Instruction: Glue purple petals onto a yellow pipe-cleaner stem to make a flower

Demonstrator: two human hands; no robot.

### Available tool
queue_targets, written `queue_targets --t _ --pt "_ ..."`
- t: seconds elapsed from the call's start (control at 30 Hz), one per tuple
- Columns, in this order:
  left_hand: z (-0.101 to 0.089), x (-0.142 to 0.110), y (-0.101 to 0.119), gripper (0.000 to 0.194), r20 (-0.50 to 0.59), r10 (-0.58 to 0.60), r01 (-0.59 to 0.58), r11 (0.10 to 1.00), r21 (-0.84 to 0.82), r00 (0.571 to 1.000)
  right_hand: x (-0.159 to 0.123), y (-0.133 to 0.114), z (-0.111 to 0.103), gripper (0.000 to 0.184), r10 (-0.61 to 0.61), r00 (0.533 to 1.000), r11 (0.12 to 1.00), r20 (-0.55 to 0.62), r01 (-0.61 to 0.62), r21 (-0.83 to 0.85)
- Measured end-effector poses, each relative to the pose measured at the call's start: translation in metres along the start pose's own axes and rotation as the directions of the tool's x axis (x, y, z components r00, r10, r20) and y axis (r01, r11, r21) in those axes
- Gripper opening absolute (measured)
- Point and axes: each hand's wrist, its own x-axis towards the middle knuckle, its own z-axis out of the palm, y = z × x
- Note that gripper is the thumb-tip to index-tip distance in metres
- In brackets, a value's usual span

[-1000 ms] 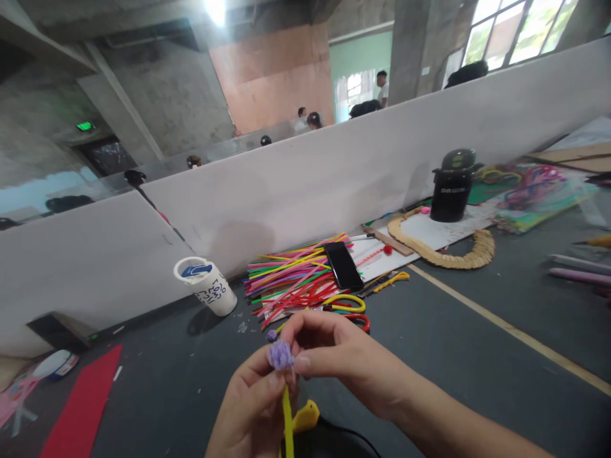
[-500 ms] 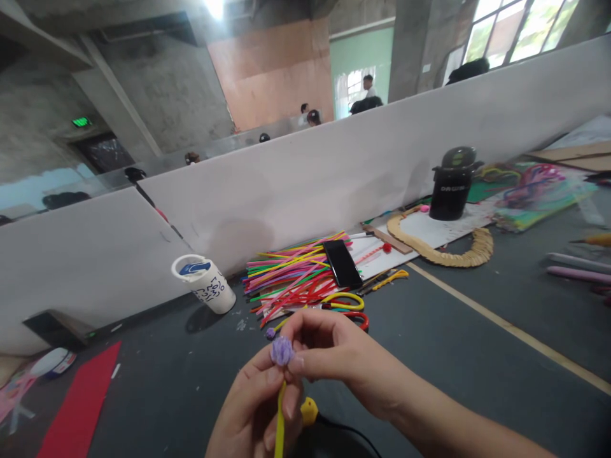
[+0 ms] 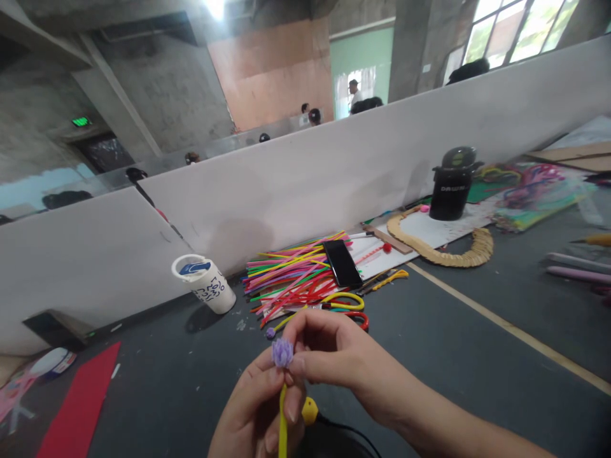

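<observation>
A small purple fuzzy flower (image 3: 282, 353) on a yellow pipe cleaner stem (image 3: 283, 420) is in both hands, low in the middle of the head view. My left hand (image 3: 255, 404) is closed around the stem, its thumb just under the flower. From the right, my right hand (image 3: 329, 346) pinches the flower's lower side between thumb and forefinger; the fingertips' exact contact is partly hidden. Just beyond lies another purple-tipped yellow piece (image 3: 271, 333). Scissors (image 3: 351, 301) with yellow and red loops lie behind my right hand. Below my hands shows a yellow-tipped object (image 3: 310, 410) beside a black cord.
Colourful pipe cleaners (image 3: 291, 273) lie beyond my hands, with a phone (image 3: 342, 263) on them. A white cup (image 3: 204, 284) stands left, near red sheet (image 3: 81, 407). A black canister (image 3: 450, 187) and curved tan strip (image 3: 442, 256) are right. A white partition (image 3: 296, 184) borders the table.
The flower and stem have turned slightly between my fingers, and the stem shifted. My right hand keeps its pinch. A distant person has moved left behind the partition.
</observation>
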Motion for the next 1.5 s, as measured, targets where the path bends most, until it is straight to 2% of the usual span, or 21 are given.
queue_targets --t 0.23,0.53,0.93,1.17,1.33,1.5 --pt "-0.0026 -0.0002 -0.0034 0.009 -0.069 0.041 -0.04 0.999 0.016 0.997 0.0 0.0029 0.0004 0.035 -0.012 1.0 1.0 0.009 0.012 0.022" --pt "-0.0063 0.0031 -0.0042 0.013 -0.06 0.032 -0.031 0.999 0.023 0.998 -0.0003 0.0026 0.0022 0.034 -0.012 1.0 0.998 0.009 0.011 0.064" --pt "-0.0062 0.0006 -0.0051 0.016 -0.156 0.078 -0.068 0.995 0.067 0.985 -0.0028 0.0003 0.0036 0.031 -0.044 0.999 0.999 0.02 0.044 0.015" --pt "-0.0026 -0.0004 0.0007 0.011 -0.035 0.034 -0.033 0.999 0.03 0.999 -0.0025 -0.0031 -0.0018 0.029 -0.017 0.999 0.999 0.034 0.019 -0.038" --pt "-0.0068 0.002 -0.0002 0.024 -0.052 -0.006 0.009 0.998 0.056 0.999 -0.0011 -0.0001 -0.0004 0.032 -0.023 1.0 0.996 0.014 0.024 -0.082" --pt "-0.0093 0.0027 0.0028 0.025 -0.042 -0.044 0.047 0.995 0.089 0.998 -0.002 -0.0001 0.0012 0.032 -0.037 0.999 0.996 0.01 0.038 -0.079"
